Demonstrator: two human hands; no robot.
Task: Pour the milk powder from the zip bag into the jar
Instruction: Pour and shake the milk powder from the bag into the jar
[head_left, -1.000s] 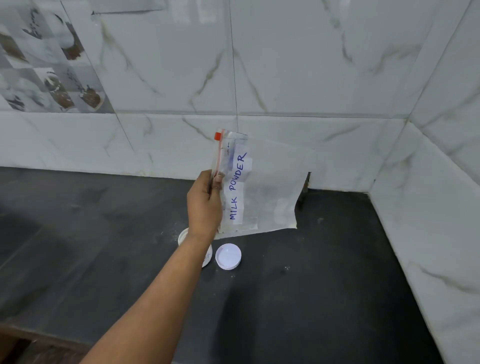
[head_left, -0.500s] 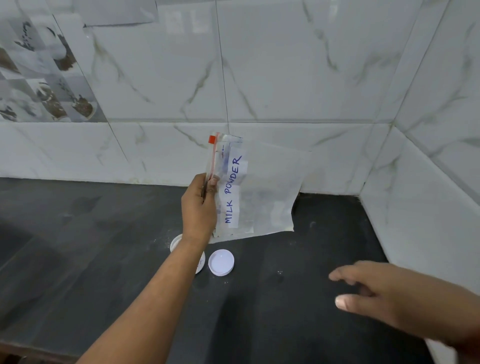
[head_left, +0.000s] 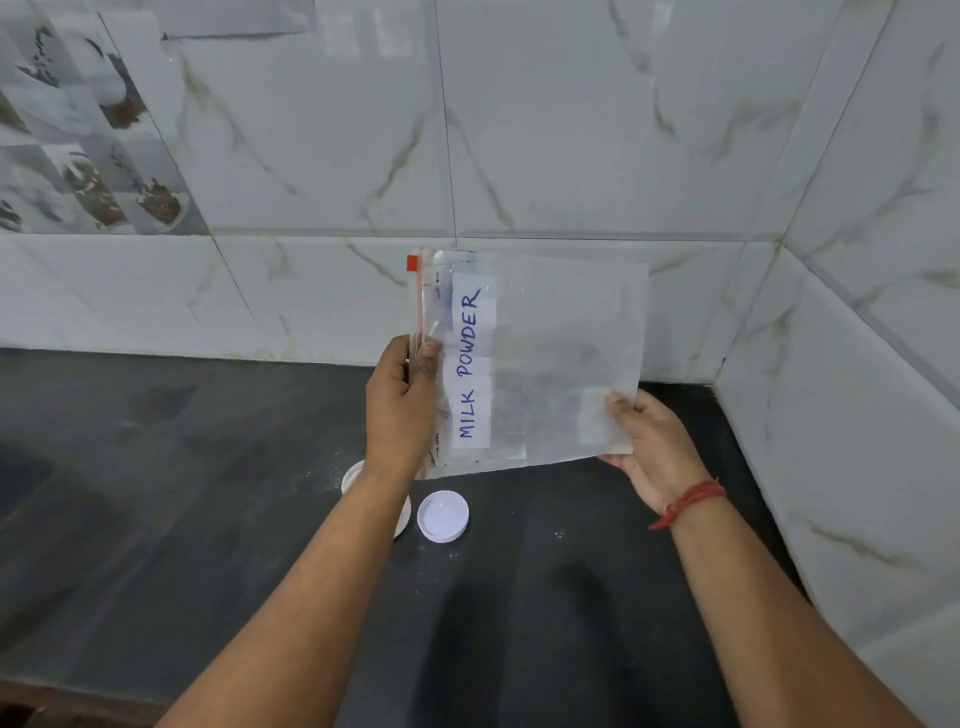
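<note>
A: What are the hands doing?

B: The left hand (head_left: 402, 410) pinches the zip bag (head_left: 545, 364) at its sealed edge, thumb in front, just below the red slider (head_left: 412, 263). The right hand (head_left: 649, 447) grips the opposite lower corner. The bag hangs sideways in the air between them, label reading MILK POWDER.

A: And the jar?

B: The jar (head_left: 354, 475) stands on the bench (head_left: 208, 519) below, mostly hidden by the left wrist; only a white rim shows. Its lid (head_left: 442, 516) lies just beside it, already off.

A: How to do this well?

B: I'd say turn the zip edge up, run the slider open with one hand while the other steadies the bag, then make a spout of one corner right over the jar mouth and tip slowly. The powder looks sparse and clingy, so tapping may help.
</note>
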